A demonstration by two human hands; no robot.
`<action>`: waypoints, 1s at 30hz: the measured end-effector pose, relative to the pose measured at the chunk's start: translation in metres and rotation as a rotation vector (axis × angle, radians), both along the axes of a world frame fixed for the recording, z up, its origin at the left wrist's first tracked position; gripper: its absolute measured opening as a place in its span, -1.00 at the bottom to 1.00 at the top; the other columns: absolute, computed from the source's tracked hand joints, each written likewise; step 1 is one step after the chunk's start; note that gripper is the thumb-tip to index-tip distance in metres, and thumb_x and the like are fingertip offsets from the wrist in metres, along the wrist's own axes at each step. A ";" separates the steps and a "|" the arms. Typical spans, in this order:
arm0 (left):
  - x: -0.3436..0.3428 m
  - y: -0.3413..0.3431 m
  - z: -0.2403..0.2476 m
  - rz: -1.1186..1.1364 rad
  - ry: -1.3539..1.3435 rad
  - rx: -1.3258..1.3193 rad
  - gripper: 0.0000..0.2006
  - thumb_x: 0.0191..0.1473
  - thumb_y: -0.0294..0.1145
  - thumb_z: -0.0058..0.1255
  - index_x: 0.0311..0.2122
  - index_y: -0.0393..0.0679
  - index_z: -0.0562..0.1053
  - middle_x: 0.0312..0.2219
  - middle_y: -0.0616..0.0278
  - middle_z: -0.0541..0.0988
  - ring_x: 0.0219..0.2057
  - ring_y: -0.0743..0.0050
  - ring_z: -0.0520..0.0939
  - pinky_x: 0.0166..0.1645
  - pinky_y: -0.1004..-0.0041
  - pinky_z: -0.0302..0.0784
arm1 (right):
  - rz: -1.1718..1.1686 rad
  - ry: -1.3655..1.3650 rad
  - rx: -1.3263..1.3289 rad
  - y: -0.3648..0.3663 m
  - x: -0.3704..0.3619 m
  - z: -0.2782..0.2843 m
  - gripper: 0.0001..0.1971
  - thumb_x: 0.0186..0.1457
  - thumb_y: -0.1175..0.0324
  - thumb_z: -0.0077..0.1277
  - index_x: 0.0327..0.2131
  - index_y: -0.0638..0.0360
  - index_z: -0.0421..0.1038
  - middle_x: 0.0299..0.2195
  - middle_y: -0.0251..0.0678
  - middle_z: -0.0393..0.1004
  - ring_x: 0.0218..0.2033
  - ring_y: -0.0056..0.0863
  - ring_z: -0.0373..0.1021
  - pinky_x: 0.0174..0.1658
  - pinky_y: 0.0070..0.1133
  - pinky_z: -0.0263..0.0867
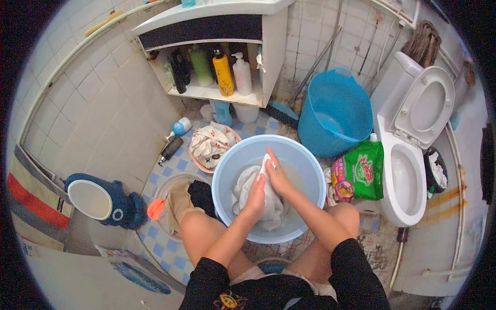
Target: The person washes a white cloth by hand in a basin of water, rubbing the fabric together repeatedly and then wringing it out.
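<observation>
A light blue basin (219, 178) stands between my knees with cloudy water in it. In it lies a wet white cloth (271, 204), bunched up, with one part raised between my hands. My left hand (256, 194) is closed on the near side of that raised part. Against it from the right presses my right hand (278, 176), palm facing the left hand, the cloth pinched between them. The exact garment kind cannot be made out.
Left of the basin are a pink basin with white printed clothes (211, 144) and a clear tub with beige and black clothes (181, 199). A tall blue bucket (333, 116), a green detergent pouch (364, 168) and a toilet (405, 181) stand right. Bottles (223, 75) fill the cabinet shelf.
</observation>
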State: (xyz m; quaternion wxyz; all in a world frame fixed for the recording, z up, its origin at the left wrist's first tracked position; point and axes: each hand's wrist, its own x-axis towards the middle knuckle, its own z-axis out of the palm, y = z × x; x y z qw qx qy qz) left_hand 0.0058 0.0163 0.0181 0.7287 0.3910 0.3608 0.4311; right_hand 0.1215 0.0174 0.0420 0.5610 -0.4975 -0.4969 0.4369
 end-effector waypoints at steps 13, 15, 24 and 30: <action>0.010 -0.005 0.005 -0.023 -0.143 -0.151 -0.46 0.10 -0.11 -0.33 0.07 -0.32 0.10 -0.01 0.13 0.24 0.02 0.33 0.23 0.11 0.43 0.05 | -0.156 -0.154 0.040 0.000 -0.004 -0.009 -0.48 0.06 0.23 -0.26 0.11 0.14 -0.02 0.15 -0.11 -0.09 0.18 -0.22 -0.19 0.19 -0.45 -0.28; 0.000 0.014 0.026 0.043 -0.102 -0.143 -0.46 0.10 -0.10 -0.33 0.07 -0.30 0.11 -0.02 0.14 0.26 0.00 0.33 0.25 0.10 0.43 0.09 | -0.015 -0.250 0.091 -0.026 -0.036 -0.002 -0.47 0.06 0.23 -0.26 0.10 0.17 -0.02 0.15 -0.10 -0.10 0.17 -0.19 -0.17 0.19 -0.44 -0.27; 0.012 -0.008 0.008 -0.060 -0.170 -0.097 -0.52 0.13 -0.17 -0.37 0.08 -0.24 0.10 0.02 0.18 0.22 0.03 0.35 0.21 0.10 0.42 0.09 | -0.094 -0.157 0.020 -0.008 0.002 0.000 -0.46 0.12 0.18 -0.34 0.12 0.21 -0.10 0.16 -0.16 -0.13 0.19 -0.31 -0.23 0.20 -0.51 -0.34; -0.014 0.038 0.001 0.160 -0.276 -0.172 -0.56 0.11 -0.15 -0.32 0.08 -0.06 0.14 -0.11 0.21 0.34 -0.15 0.39 0.37 -0.02 0.34 0.27 | 0.080 -0.466 0.179 -0.046 -0.056 -0.003 -0.46 0.13 0.21 -0.36 0.13 0.23 -0.14 0.17 -0.14 -0.16 0.20 -0.30 -0.28 0.20 -0.48 -0.39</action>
